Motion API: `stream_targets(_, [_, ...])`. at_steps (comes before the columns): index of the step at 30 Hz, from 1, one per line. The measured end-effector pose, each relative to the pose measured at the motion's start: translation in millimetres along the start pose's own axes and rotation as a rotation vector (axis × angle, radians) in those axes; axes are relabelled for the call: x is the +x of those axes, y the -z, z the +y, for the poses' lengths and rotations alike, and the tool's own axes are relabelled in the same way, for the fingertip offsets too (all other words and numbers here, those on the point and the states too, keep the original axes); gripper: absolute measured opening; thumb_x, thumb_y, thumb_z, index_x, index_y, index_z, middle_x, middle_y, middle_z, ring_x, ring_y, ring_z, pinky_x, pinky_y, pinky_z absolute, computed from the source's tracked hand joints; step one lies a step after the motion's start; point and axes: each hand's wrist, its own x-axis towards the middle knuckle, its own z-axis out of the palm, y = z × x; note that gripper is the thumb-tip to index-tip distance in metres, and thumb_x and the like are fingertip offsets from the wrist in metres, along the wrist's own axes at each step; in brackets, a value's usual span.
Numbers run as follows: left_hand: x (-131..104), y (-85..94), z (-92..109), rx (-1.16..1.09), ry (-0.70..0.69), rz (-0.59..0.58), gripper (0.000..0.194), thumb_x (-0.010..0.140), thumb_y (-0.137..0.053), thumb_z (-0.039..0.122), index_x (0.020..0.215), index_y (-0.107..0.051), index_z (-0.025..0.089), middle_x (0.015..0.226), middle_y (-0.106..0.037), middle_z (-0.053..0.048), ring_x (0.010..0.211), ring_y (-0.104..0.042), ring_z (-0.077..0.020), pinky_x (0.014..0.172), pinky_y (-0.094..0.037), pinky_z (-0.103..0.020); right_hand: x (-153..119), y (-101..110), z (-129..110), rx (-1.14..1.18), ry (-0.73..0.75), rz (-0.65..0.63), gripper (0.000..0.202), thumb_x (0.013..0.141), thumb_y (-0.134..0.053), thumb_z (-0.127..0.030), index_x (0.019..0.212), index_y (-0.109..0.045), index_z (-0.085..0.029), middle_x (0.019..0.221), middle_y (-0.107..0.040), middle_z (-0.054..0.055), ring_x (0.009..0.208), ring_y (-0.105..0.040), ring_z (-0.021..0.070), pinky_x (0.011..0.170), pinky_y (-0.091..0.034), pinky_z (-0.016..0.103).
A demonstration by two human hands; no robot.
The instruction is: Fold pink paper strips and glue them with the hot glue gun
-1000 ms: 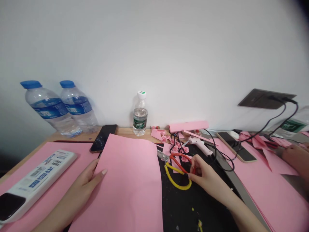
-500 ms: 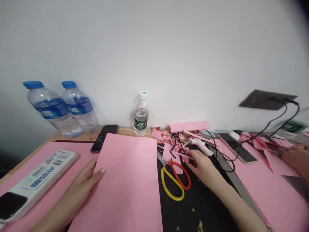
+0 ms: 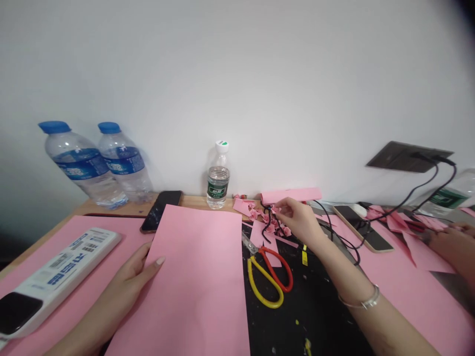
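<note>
My left hand (image 3: 135, 277) grips the left edge of a large pink sheet (image 3: 196, 277), its thumb on top. My right hand (image 3: 297, 217) is over the small pink paper flowers (image 3: 270, 228) and black cords near the wall. Its fingers are pinched together; what is between them, if anything, is too small to make out. Scissors (image 3: 270, 277) with one yellow and one red handle lie just right of the sheet on a black mat (image 3: 308, 301). A yellow tag (image 3: 305, 255) shows beneath my right wrist.
Two large bottles (image 3: 83, 168) and a small bottle (image 3: 218, 180) stand by the wall. A white box (image 3: 63, 277) and a dark phone (image 3: 161, 210) are left; another phone (image 3: 363, 229), cables and a person's hands (image 3: 451, 242) are right.
My right hand has moved up and slightly left towards the wall, and its bracelet and the yellow tag now show. My left hand stays on the sheet.
</note>
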Motion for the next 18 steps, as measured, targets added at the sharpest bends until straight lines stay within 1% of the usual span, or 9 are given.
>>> stream_targets(2, [0,-1.0,0,-0.013,0.001,0.014,0.062,0.078,-0.064,0.044,0.134,-0.043,0.024,0.139,-0.05,-0.009,0.125,-0.048,-0.0322,0.09,-0.052,-0.038,13,-6,1,-0.022,0.005,-0.005,0.014,0.077,-0.057,-0.017,0.091,-0.059,-0.019,0.079,-0.069,0.003,0.069,-0.065,0.0169,0.062,-0.047,0.026])
stream_targets(4, [0,-2.4,2,-0.034,-0.001,0.012,0.062,0.077,-0.065,0.043,0.132,-0.045,0.024,0.135,-0.054,-0.009,0.121,-0.052,-0.0317,0.087,-0.054,-0.037,18,-8,3,-0.058,0.01,-0.008,0.02,0.075,-0.059,-0.016,0.095,-0.06,-0.018,0.081,-0.068,0.004,0.072,-0.065,0.0185,0.064,-0.047,0.027])
stream_targets(5, [0,-3.1,3,-0.046,-0.007,0.005,0.06,0.077,-0.065,0.043,0.131,-0.046,0.024,0.133,-0.056,-0.009,0.119,-0.054,-0.0308,0.086,-0.054,-0.036,17,-8,5,-0.079,0.012,-0.008,0.021,0.075,-0.059,-0.016,0.096,-0.06,-0.018,0.081,-0.068,0.005,0.073,-0.064,0.0193,0.065,-0.046,0.028])
stream_targets(7, [-1,-4.1,5,-0.064,-0.021,-0.004,0.057,0.077,-0.066,0.043,0.128,-0.049,0.025,0.129,-0.06,-0.008,0.113,-0.059,-0.0296,0.082,-0.056,-0.034,10,-6,9,-0.117,0.021,-0.025,0.017,0.076,-0.056,-0.016,0.093,-0.061,-0.017,0.081,-0.068,0.006,0.075,-0.063,0.02,0.067,-0.045,0.029])
stream_targets(9, [-1,-4.7,5,-0.072,-0.029,0.001,0.056,0.076,-0.067,0.043,0.126,-0.051,0.024,0.126,-0.062,-0.008,0.109,-0.061,-0.0296,0.08,-0.057,-0.034,0,-3,14,-0.147,0.041,-0.084,0.012,0.076,-0.054,-0.014,0.085,-0.061,-0.019,0.08,-0.068,0.005,0.074,-0.063,0.0194,0.066,-0.044,0.027])
stream_targets(11, [0,-4.6,5,-0.07,-0.027,0.012,0.057,0.074,-0.068,0.043,0.125,-0.052,0.024,0.124,-0.063,-0.009,0.107,-0.063,-0.0301,0.079,-0.057,-0.034,-9,-1,18,-0.175,0.054,-0.153,0.014,0.073,-0.055,-0.01,0.081,-0.062,-0.019,0.082,-0.068,0.005,0.074,-0.063,0.02,0.064,-0.043,0.027])
stream_targets(14, [0,-4.2,3,-0.07,-0.015,0.009,0.057,0.075,-0.068,0.044,0.126,-0.051,0.025,0.124,-0.063,-0.008,0.106,-0.063,-0.0293,0.079,-0.057,-0.034,-14,-1,24,-0.219,0.043,-0.194,0.025,0.07,-0.053,-0.005,0.088,-0.063,-0.019,0.096,-0.068,0.01,0.086,-0.064,0.024,0.07,-0.044,0.029])
stream_targets(16, [-1,-4.5,4,-0.08,-0.01,0.0,0.056,0.076,-0.067,0.043,0.126,-0.05,0.025,0.125,-0.062,-0.007,0.107,-0.063,-0.0281,0.079,-0.057,-0.032,-14,-1,28,-0.24,0.033,-0.188,0.031,0.069,-0.051,-0.002,0.093,-0.063,-0.018,0.105,-0.066,0.012,0.096,-0.061,0.0257,0.077,-0.043,0.031])
stream_targets(18, [-2,-5.4,6,-0.085,-0.01,0.005,0.056,0.075,-0.068,0.043,0.126,-0.051,0.025,0.123,-0.064,-0.006,0.108,-0.062,-0.0278,0.079,-0.057,-0.031,-13,-1,31,-0.256,0.026,-0.164,0.032,0.069,-0.051,-0.004,0.096,-0.061,-0.017,0.108,-0.065,0.013,0.1,-0.059,0.0264,0.081,-0.042,0.032])
